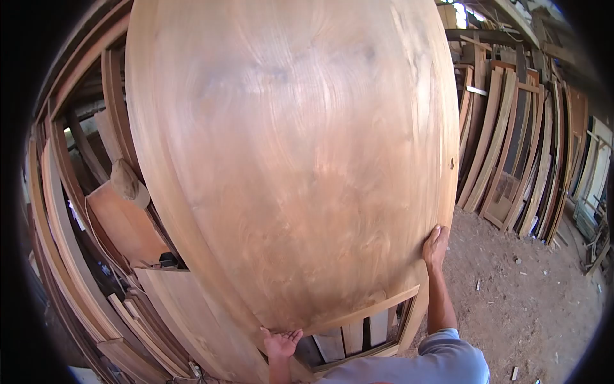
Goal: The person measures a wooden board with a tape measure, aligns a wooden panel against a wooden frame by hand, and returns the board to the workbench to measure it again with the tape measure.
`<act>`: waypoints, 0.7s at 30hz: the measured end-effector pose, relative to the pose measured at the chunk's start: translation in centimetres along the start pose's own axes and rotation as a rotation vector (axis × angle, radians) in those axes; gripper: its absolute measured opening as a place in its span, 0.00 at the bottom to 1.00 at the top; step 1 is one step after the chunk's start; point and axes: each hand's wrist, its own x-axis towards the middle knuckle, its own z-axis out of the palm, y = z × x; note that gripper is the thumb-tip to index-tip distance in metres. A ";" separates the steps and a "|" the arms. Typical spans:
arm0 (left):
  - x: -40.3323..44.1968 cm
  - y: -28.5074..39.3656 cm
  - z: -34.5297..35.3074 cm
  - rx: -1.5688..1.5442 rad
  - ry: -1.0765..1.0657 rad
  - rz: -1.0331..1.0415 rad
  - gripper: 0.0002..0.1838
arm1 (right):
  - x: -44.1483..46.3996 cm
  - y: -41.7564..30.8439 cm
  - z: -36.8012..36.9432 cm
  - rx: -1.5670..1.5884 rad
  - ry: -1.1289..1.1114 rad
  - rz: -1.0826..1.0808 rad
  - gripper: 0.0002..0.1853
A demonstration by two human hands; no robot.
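Observation:
A large pale wooden door (300, 173) fills the middle of the head view, bowed by the wide lens. Its broad face shows swirling grain, and a small dark keyhole-like slot sits near its right edge. A rectangular opening pierces its lower end, with boards visible through it. My right hand (436, 246) grips the door's right edge, thumb uppermost and the other fingers mostly hidden. At the corner of the opening, my left hand (281, 344) lies palm up with fingers stretched out, near or against the door's surface; contact is unclear.
Stacked frames and boards (511, 147) lean along the right side. Wooden strips (70, 243) and a cap (128, 182) are at the left, with an orange-brown panel (131, 221) beneath the cap. The dirt floor (505, 301) has scattered wood scraps.

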 end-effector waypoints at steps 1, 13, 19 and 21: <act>0.2 0.0 -0.2 -0.029 0.023 -0.012 0.64 | 0.3 -0.4 -0.1 0.007 0.002 0.000 0.16; 0.7 -0.3 0.0 -0.114 0.182 0.014 0.63 | 2.6 -3.0 1.0 0.115 0.081 -0.345 0.16; 0.6 0.0 0.1 -0.081 0.127 0.001 0.63 | 4.2 -3.6 0.8 0.155 0.035 -0.317 0.15; 0.4 0.1 0.6 -0.064 0.179 0.007 0.63 | 5.1 -4.3 0.7 0.165 0.048 -0.350 0.14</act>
